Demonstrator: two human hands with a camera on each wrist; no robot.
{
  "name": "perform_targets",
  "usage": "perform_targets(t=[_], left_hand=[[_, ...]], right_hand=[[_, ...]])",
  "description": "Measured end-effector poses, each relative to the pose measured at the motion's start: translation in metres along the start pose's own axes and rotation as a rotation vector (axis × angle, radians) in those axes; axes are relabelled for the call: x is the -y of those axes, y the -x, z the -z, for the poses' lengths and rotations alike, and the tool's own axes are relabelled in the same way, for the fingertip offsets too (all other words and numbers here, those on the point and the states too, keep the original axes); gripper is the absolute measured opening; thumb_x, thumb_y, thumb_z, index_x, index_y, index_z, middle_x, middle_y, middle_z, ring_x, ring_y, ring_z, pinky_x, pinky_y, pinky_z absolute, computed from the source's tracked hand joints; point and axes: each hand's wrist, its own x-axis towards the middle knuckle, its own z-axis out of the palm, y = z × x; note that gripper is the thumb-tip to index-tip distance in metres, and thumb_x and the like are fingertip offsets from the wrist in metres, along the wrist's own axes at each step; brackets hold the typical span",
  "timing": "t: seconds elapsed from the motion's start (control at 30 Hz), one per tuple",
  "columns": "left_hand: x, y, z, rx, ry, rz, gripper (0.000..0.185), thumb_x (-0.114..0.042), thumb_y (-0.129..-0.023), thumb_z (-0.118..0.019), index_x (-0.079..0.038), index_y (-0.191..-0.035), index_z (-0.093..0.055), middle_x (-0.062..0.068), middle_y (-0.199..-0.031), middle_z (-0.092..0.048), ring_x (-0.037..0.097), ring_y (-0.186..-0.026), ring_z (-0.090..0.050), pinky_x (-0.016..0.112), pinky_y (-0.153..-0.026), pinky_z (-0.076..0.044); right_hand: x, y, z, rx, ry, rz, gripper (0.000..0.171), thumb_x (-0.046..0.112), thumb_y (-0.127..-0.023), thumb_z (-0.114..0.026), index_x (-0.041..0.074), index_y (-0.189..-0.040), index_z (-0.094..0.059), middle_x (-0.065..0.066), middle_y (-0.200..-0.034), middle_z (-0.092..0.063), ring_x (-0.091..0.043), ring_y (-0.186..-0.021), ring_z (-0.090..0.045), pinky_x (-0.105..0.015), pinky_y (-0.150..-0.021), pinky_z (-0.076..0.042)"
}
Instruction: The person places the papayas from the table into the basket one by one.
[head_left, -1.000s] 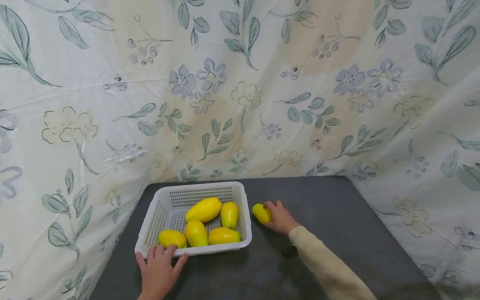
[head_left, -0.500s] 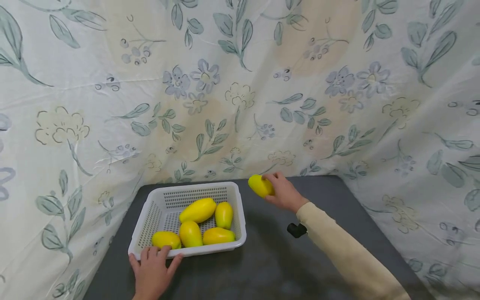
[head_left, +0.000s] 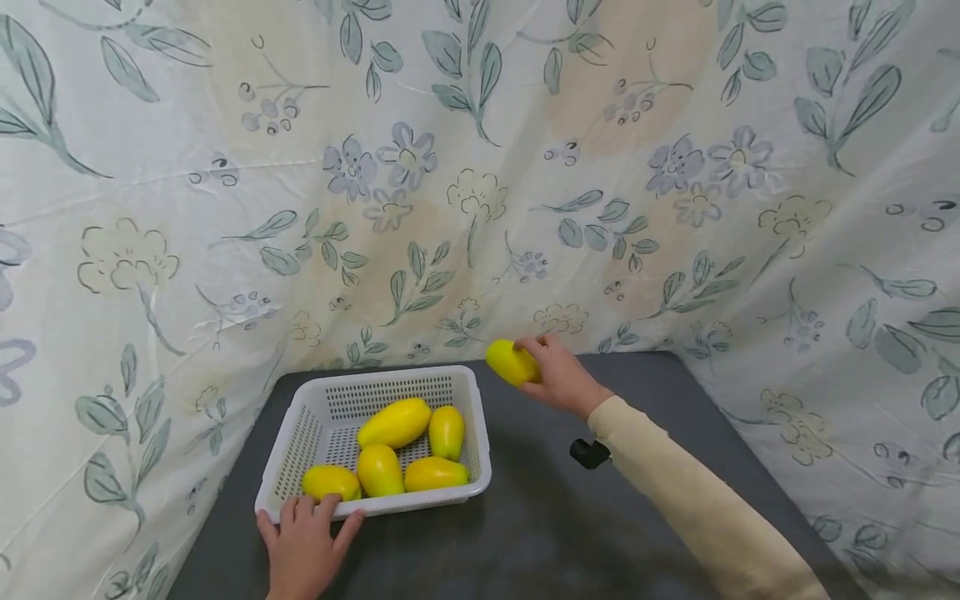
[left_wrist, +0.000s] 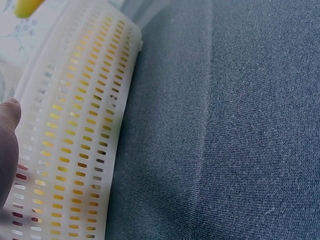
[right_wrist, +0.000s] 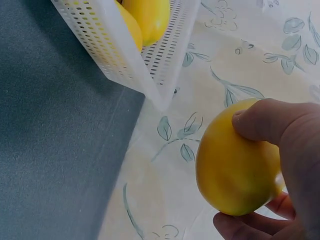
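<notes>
My right hand (head_left: 558,379) grips a yellow mango (head_left: 510,363) above the dark table, just right of the basket's far right corner. In the right wrist view the thumb lies over the mango (right_wrist: 235,165) and fingers are under it. A white plastic basket (head_left: 483,433) with slotted walls stands on the table's left part. Several yellow mangoes (head_left: 394,423) lie inside it, some with greenish ends. My left hand (head_left: 303,542) holds the basket's near left rim, fingers over the edge. Its thumb (left_wrist: 9,114) shows at the rim in the left wrist view.
The dark table (head_left: 525,533) runs back to a floral cloth (head_left: 480,208) hanging behind and at both sides. A small black object (head_left: 588,454) shows beside my right sleeve (head_left: 675,492).
My right hand has lifted the mango off the table, raising it and moving it away from me, then slightly left. The left hand keeps its hold on the basket rim.
</notes>
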Motion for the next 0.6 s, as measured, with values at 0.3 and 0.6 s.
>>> perform_targets(t=[0.3, 0.6], left_hand=[[0.000, -0.001, 0.001, 0.007, 0.007, 0.001, 0.059, -0.057, -0.092, -0.067, -0.005, -0.119, -0.068, 0.029, -0.119, -0.061, 0.054, -0.124, -0.042, 0.084, -0.111, -0.004], [0.001, -0.001, -0.002, -0.019, 0.016, -0.015, 0.105, -0.090, -0.085, -0.019, -0.003, -0.118, -0.068, 0.030, -0.118, -0.061, 0.054, -0.123, -0.042, 0.085, -0.111, -0.005]], right_hand=[[0.007, -0.003, -0.008, 0.030, -0.005, -0.013, 0.058, 0.015, -0.087, -0.080, 0.018, -0.138, -0.053, -0.018, -0.131, -0.049, -0.032, -0.108, -0.059, -0.049, -0.095, -0.058], [0.039, -0.008, -0.030, 0.096, 0.001, 0.085, 0.057, 0.016, -0.089, -0.079, 0.018, -0.140, -0.053, -0.015, -0.132, -0.050, -0.027, -0.105, -0.060, -0.041, -0.095, -0.059]])
